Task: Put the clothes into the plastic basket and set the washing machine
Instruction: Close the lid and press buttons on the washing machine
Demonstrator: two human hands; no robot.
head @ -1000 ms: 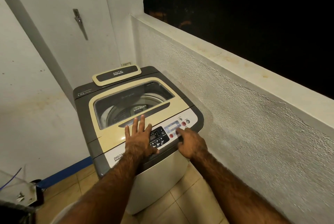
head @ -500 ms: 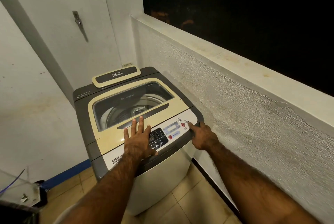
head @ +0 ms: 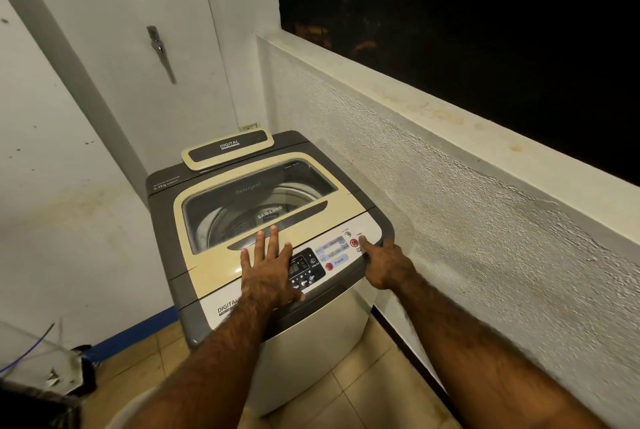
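**Item: washing machine (head: 311,352)**, top-loading, upright on the tiled floor (head: 363,394). It stands in the corner between the door (head: 104,12) behind it and the rough parapet wall (head: 467,220) on its right.

- Orientation: the control panel (head: 332,253) is at the near edge, facing the person. The front-to-back axis runs away and slightly leftward. The lid (head: 207,265) is closed, with the drum visible through its window.
- Clearances: the right flank is just beside the parapet wall, with a dark narrow gap at floor level. The left flank is open to bare floor as far as the blue skirting (head: 135,333). The parapet's ledge (head: 450,109) sits above lid height.
- Loose part: a cream-framed plate (head: 227,149) marked DIGITAL lies flat on the rear deck.
- Left hand (head: 266,272): released, fingers straight and spread, with the palm flat on the lid's front edge beside the panel's display.
- Right hand (head: 388,267): grasping nothing. The index finger is extended to the button (head: 362,238) at the panel's far right end, apparently touching it, and the other fingers are folded.
- Periphery: a clear container (head: 34,356) at lower left, well apart.
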